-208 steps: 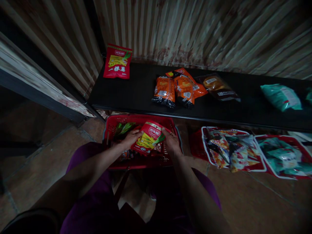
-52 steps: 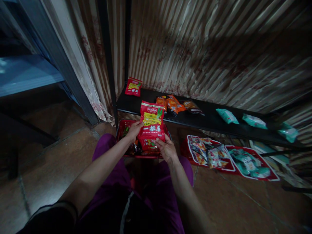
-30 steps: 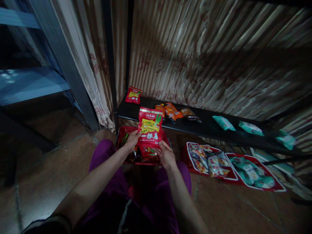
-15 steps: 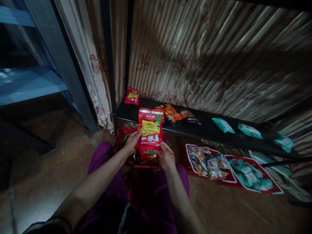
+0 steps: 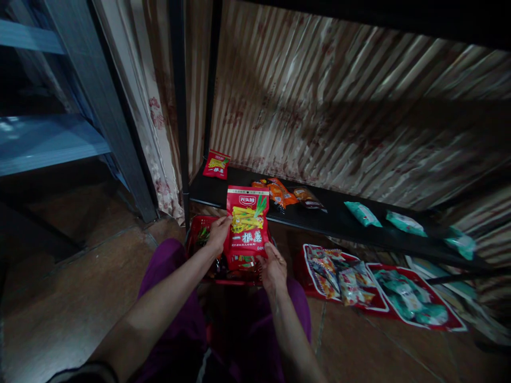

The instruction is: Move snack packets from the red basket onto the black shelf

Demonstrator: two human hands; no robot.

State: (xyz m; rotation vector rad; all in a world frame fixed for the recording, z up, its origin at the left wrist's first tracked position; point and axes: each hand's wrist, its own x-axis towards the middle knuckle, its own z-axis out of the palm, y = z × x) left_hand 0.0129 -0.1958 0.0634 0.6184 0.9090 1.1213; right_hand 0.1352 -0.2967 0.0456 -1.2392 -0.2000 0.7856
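A red snack bag (image 5: 247, 221) with yellow sticks and a green scallion printed on it faces me, held upright between both hands. My left hand (image 5: 219, 234) pinches its left edge. At its lower right corner, my right hand (image 5: 274, 266) is closed on the bag. Below and behind it stands a red basket (image 5: 202, 221) between my knees, with more red bags and dark packets inside, partly hidden by the bag and my hands. A similar red bag (image 5: 216, 164) leans at the left end of the black shelf (image 5: 331, 218).
Orange packets (image 5: 281, 192), a brown packet (image 5: 308, 198) and teal packets (image 5: 362, 214) lie along the shelf. On the floor at right are one basket of white-and-orange packets (image 5: 347, 279) and one of teal packets (image 5: 411, 298). A blue-grey rack (image 5: 96, 96) stands left; a striped curtain (image 5: 319, 106) hangs behind.
Both hands still hold the red bag at the same places. The whole scene sits slightly lower in view, as the camera has tilted a little upward.
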